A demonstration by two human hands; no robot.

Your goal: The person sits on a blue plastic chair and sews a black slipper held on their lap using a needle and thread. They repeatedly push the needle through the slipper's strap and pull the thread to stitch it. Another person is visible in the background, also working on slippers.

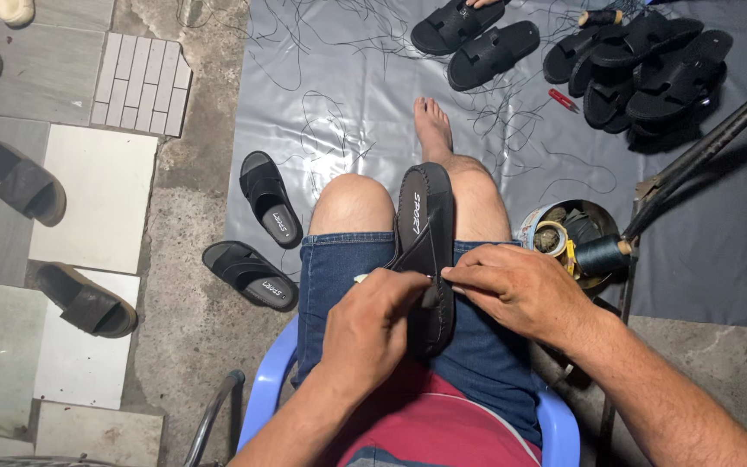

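Sandal [426, 246], black with a wide strap, lies sole-down along the lap between the knees, toe toward twelve o'clock. Left hand [369, 324] is closed narrowly on a thin pale tool at the strap's edge, while the right hand [520, 290] pinches the strap and sole rim from three o'clock, fingers pressed flat. Stitching here looks best done with the sole braced on the thigh and short pulls, so the thread stays clear of the blue chair [263, 393]. At three o'clock a tin of thread spools [577, 238] sits close to the right elbow, beside a dark metal bar [702, 147]. Open room lies at nine o'clock, past two finished sandals [257, 238]. Farther, at twelve to one o'clock, more sandals [641, 65] crowd the grey sheet [365, 86].
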